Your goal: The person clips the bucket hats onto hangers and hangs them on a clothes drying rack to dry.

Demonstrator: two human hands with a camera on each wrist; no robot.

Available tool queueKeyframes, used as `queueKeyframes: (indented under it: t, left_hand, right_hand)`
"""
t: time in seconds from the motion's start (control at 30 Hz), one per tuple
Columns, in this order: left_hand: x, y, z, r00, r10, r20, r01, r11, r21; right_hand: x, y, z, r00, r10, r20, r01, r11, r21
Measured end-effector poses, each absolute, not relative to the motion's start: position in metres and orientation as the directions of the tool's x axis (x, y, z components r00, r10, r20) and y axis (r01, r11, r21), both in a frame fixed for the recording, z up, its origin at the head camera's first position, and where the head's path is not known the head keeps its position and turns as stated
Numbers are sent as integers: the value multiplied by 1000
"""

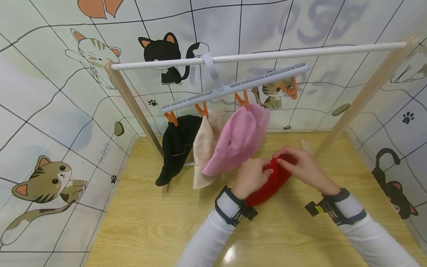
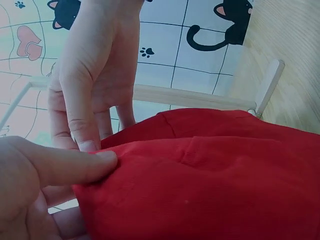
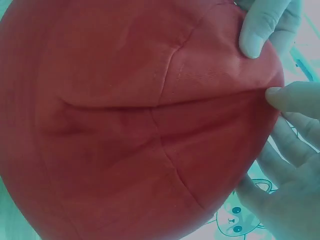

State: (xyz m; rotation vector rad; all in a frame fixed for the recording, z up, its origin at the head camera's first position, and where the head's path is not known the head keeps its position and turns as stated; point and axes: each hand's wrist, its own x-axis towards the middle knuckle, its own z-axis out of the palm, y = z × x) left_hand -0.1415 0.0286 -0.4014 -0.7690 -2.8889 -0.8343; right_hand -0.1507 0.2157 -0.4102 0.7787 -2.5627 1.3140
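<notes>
A red fabric hat (image 1: 271, 189) is held over the wooden table, below the right part of a hanger. My left hand (image 1: 251, 177) pinches its top edge, the thumb (image 2: 85, 167) lying on the cloth in the left wrist view. Close beside it, my right hand (image 1: 305, 168) pinches the same edge with thumb and finger. In the right wrist view the red crown (image 3: 125, 165) shows seams and a fold running to the fingertips. Parts of the fingers behind the cloth are hidden.
From a white rod (image 1: 260, 56) on wooden posts hangs a tilted pale hanger (image 1: 240, 86). Orange clips hold a black hat (image 1: 178, 144), a cream hat (image 1: 202, 148) and a pink bucket hat (image 1: 237, 137). Another orange clip (image 1: 290, 89) at the right end holds nothing.
</notes>
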Motion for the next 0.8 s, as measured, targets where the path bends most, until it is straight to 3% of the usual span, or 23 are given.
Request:
queueKeyframes:
  t: [0.2,0.37,0.57,0.8]
  left_hand:
    - [-142,30,-401,-888,406,214,459,772,440]
    - [-145,30,-399,-892,394,222,452,758,469]
    - [-148,30,-400,-887,396,236,461,759,460]
    - [-153,32,-401,-912,379,158,407,782,472]
  right_hand:
    - [-156,219,-411,-847,-403,347,-515,460,-723]
    - [-164,229,-401,-858,-408,312,-492,475,-730]
    - [-180,248,-365,-915,-304,266,-396,546,-738]
    - [-201,261,-322,-943,-224,248,-333,578,-745]
